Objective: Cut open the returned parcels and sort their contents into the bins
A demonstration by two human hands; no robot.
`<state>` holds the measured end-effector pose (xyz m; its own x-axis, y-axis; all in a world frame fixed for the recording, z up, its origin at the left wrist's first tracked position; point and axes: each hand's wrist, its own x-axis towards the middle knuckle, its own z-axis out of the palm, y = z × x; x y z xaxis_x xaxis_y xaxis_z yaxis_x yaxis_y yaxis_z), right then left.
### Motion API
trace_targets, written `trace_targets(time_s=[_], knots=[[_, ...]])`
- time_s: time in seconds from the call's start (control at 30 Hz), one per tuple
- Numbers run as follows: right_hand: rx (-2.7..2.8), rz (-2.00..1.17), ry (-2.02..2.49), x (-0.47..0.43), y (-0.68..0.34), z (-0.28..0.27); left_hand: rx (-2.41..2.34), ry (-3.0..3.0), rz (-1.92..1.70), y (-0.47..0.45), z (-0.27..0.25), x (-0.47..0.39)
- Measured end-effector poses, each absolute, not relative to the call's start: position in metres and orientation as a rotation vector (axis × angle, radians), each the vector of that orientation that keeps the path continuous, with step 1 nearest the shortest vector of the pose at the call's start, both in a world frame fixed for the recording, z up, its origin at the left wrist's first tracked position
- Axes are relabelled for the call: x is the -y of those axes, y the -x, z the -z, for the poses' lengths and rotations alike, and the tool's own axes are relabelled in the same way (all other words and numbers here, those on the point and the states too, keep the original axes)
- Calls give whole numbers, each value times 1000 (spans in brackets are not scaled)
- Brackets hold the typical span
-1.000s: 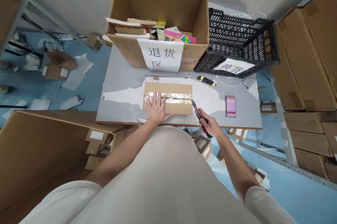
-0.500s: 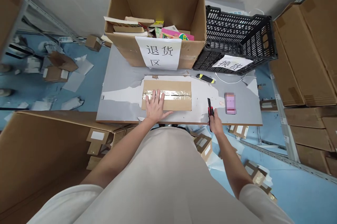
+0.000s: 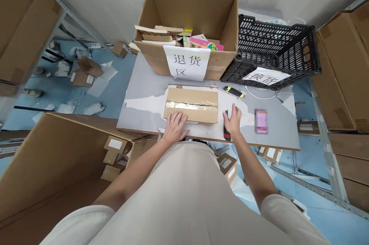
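Note:
A taped cardboard box (image 3: 198, 101) lies on the table in front of me, with shiny clear tape along its top. My left hand (image 3: 175, 126) rests at the box's near left edge, its fingers slightly spread and touching the cardboard. To the right of the box, a red and black utility knife (image 3: 227, 134) lies on the table near the front edge. Partly over the knife is my right hand (image 3: 234, 121), fingers apart and not wrapped round it. A second utility knife, yellow and black (image 3: 234, 91), lies behind the box on the right.
Behind stands a large open carton (image 3: 144, 58) of books with a paper sign. Beside it is a black plastic crate (image 3: 300, 66). A phone (image 3: 261, 121) lies on the table (image 3: 138, 118) at right. Another big carton (image 3: 57, 160) stands at lower left. Stacked boxes (image 3: 337, 80) line the right side.
My right hand has put the red and black knife down and let go of it. My left hand has slid from the box's top to its near edge. The view has shifted.

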<state>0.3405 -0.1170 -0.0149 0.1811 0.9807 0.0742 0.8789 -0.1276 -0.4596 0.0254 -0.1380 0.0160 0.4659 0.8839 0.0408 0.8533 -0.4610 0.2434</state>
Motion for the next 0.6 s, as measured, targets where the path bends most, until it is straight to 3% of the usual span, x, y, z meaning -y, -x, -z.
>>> trace_targets(time_s=[0.17, 0.33, 0.6], knots=[[2465, -404, 1615, 47, -304, -40, -1497, -2485, -256, -24, -8, 145], [2799, -238, 1566, 29, -288, -53, -1476, -2465, -267, -22, -8, 148], [2276, -229, 2012, -39, -277, -71, -1429, -2487, -292, -16, -8, 152]])
